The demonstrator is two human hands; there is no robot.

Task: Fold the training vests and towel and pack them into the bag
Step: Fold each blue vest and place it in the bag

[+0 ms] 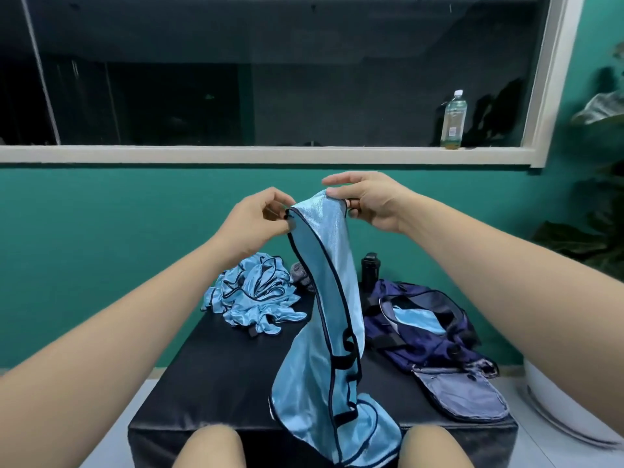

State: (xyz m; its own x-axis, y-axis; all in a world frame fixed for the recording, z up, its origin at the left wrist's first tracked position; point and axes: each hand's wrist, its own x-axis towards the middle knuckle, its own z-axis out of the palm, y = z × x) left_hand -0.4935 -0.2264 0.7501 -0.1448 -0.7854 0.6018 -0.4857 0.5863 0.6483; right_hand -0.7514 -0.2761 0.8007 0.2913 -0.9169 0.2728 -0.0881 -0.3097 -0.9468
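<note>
Holding one vest (324, 298) up over the table (219, 376), we saw a slick, shiny light-blue mesh edged in dark piping, hanging as a long narrow drape with dark side straps, its lower end crumpled on the table's near edge between our knees. Our left hand (260, 221) pinched the top left corner of it, thumb and fingertips closed together on the piping, wrist bent inward. Our right hand (368, 204) gripped the top right corner, thumb pressed on the cloth against fingers curled behind it, the index finger stretched out loose above. Both forearms reached forward and met at the vest's top, well above the table. The table was a boxy block covered in smooth black cloth. On its far left lay the pile (250, 295) of the other vests, rumpled and glossy, with the grey, nubby towel (302, 280) just behind it, partly hidden by the hanging vest. At the right sat the bag (425, 329), soft navy fabric, unzipped and slumped, with blue vest cloth (417, 320) showing inside and a grey flap hanging toward the right edge. A black flask (370, 271) stood behind the bag. Bare black surface lay between pile and bag.
</note>
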